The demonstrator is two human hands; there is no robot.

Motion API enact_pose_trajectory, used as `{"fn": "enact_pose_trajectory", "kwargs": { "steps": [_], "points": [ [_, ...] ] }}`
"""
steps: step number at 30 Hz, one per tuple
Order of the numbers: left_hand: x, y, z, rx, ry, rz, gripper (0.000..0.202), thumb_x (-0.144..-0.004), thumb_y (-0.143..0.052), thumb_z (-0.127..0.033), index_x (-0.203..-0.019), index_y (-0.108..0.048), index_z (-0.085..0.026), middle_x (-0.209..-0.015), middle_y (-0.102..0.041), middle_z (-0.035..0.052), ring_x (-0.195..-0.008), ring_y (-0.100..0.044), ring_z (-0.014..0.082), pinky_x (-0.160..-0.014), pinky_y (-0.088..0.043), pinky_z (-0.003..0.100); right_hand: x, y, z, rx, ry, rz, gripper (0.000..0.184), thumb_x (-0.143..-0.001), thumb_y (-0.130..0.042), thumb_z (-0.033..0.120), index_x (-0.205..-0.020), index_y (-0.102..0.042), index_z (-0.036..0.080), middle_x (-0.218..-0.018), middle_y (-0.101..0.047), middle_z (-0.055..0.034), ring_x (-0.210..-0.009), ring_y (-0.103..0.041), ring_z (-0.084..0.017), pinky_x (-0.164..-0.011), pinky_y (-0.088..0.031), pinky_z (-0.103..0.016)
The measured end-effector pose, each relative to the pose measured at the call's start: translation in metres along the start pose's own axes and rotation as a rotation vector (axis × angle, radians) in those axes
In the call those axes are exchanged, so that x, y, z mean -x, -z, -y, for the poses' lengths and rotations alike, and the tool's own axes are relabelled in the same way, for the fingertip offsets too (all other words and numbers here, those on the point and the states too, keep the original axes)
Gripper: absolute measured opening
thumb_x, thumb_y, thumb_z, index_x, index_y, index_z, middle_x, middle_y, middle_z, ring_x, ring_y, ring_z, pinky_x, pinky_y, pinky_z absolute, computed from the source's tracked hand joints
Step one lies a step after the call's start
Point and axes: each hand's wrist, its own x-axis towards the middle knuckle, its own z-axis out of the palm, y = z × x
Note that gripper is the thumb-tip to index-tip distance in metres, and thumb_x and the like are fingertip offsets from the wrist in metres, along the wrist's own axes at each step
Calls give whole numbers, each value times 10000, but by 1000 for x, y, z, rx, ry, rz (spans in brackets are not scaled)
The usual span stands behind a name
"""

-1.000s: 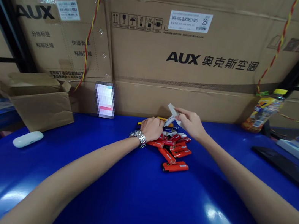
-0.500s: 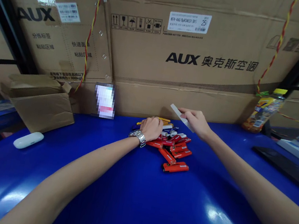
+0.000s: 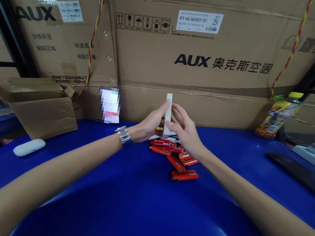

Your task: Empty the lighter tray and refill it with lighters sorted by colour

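A slim white box point(image 3: 168, 113), seen narrow side on and nearly upright, is held above the pile between my two hands. My left hand point(image 3: 152, 123), with a metal watch at its wrist, closes on its left side, thumb near the top. From the right, my right hand point(image 3: 185, 129) grips it, thumb low on the box and fingers behind. Whether anything else sits in my left palm is hidden. Just below lies a heap of small, slim lighter-like pieces, red and orange point(image 3: 174, 161) in front, white and yellow ones partly covered by my hands.
A blue tabletop point(image 3: 141, 208) carries a white oval case point(image 3: 29, 147), an open cardboard box point(image 3: 44, 114), a blurred-out phone screen point(image 3: 109, 104), a drink bottle point(image 3: 278, 115) and a dark flat slab point(image 3: 299, 175). Large cartons point(image 3: 143, 62) stand behind.
My left hand has risen off the heap and come to the white box. My right hand has moved left with the box, which has turned from slanted to nearly upright.
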Motion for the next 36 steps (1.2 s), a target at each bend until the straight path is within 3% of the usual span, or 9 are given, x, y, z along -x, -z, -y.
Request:
{"fn": "enact_pose_trajectory", "kwargs": {
  "steps": [2,5,8,10,13,20,27,32,36],
  "points": [
    [17,15,-5,-117,-55,6,523,-900,-368,-561,-1071,-628,-141,-849,-685,130,-746,-633,220,-665,-504,334,4,-6,9,70,46,75,631,-850,-494,332,-1443,-296,247,-1447,-422,-85,-1289,-429,-228,-1016,-402,-425],
    [45,50,-5,-548,-101,-103,527,-840,-488,-544,-1224,-567,-191,-1094,-660,117,-1006,-600,261,-862,-474,347,9,-6,14,262,60,153,465,-902,-443,387,-1347,-461,255,-1318,-555,-83,-1195,-508,-242,-965,-416,-442],
    [70,89,6,-956,-86,-125,889,-680,-663,-550,-1434,-328,-218,-1368,-493,123,-1219,-485,297,-1012,-378,364,12,-5,10,551,60,270,342,-918,-411,379,-1067,-666,208,-1077,-668,-84,-1003,-588,-241,-890,-430,-420],
    [82,110,16,-1044,-15,-78,1003,-643,-684,-551,-1471,-235,-205,-1394,-466,139,-1235,-483,299,-1017,-372,362,15,-6,4,764,112,352,308,-879,-478,383,-913,-706,179,-985,-661,-102,-948,-572,-252,-863,-417,-415],
    [94,124,30,-1086,71,-21,1030,-613,-700,-554,-1468,-239,-212,-1358,-505,155,-1195,-521,310,-972,-405,376,19,-8,-4,969,195,416,293,-822,-559,414,-839,-709,163,-966,-613,-131,-950,-517,-281,-839,-402,-419],
    [92,107,46,-1027,44,69,1080,-671,-661,-598,-1480,-140,-107,-1301,-529,192,-1169,-534,323,-981,-396,411,19,-10,-8,1030,246,409,259,-865,-504,366,-794,-619,145,-945,-579,-140,-926,-490,-276,-812,-389,-405],
    [71,81,55,-960,-23,93,1063,-694,-656,-606,-1473,-131,-108,-1322,-492,210,-1195,-494,350,-1009,-373,471,14,-9,-13,515,-48,85,207,-888,-459,389,-951,-366,214,-683,-541,10,-550,-474,-141,-534,-357,-289],
    [57,64,58,-974,-79,73,1022,-690,-667,-599,-1455,-182,-125,-1285,-522,195,-1170,-500,363,-964,-397,483,12,-13,-18,231,-104,23,211,-887,-471,388,-942,-332,239,-615,-493,50,-516,-468,-125,-498,-366,-269],
    [53,57,59,-1016,-99,55,954,-722,-627,-623,-1442,-213,-153,-1290,-533,186,-1171,-498,361,-939,-408,492,11,-19,-13,73,-178,36,274,-901,-450,465,-784,-376,229,-589,-435,47,-486,-401,-95,-454,-351,-242]
  ]
}}
